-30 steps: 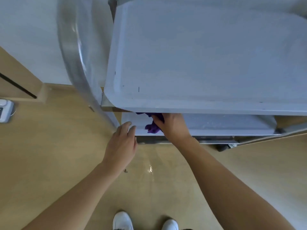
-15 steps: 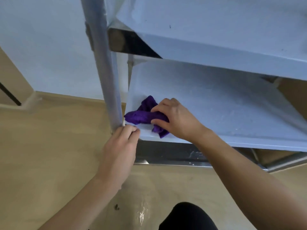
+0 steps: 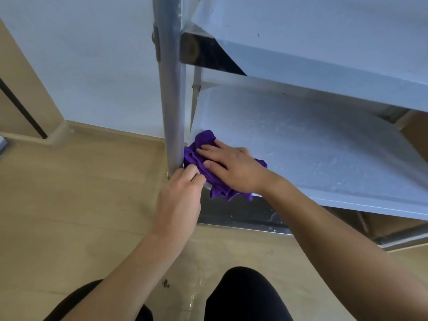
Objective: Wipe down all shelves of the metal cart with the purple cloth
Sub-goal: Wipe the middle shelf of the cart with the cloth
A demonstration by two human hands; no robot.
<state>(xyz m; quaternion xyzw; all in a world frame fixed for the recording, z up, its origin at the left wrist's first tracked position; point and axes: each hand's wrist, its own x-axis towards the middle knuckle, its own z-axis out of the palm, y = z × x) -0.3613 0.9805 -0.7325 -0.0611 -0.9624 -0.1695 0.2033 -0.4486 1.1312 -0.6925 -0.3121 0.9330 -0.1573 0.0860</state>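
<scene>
The purple cloth [image 3: 201,148] lies bunched on the front left corner of the metal cart's lower shelf [image 3: 312,154], with one fold hanging over the front rim. My right hand [image 3: 231,167] presses flat on the cloth, fingers straight and pointing left. My left hand [image 3: 180,200] curls its fingers round the shelf's front left corner, right at the foot of the cart's upright post [image 3: 171,89]. The upper shelf [image 3: 324,42] juts out above and hides the back of the lower one.
The cart stands against a white wall [image 3: 81,66] on a tan floor [image 3: 69,205]. Below the lower shelf runs a dark metal frame rail [image 3: 243,216]. My knees in black trousers [image 3: 243,295] are bent close in front of the cart.
The view has dropped from above the top shelf to the lower shelf's level. My right hand went from gripping the cloth to lying flat on it; the left hand closed on the shelf corner.
</scene>
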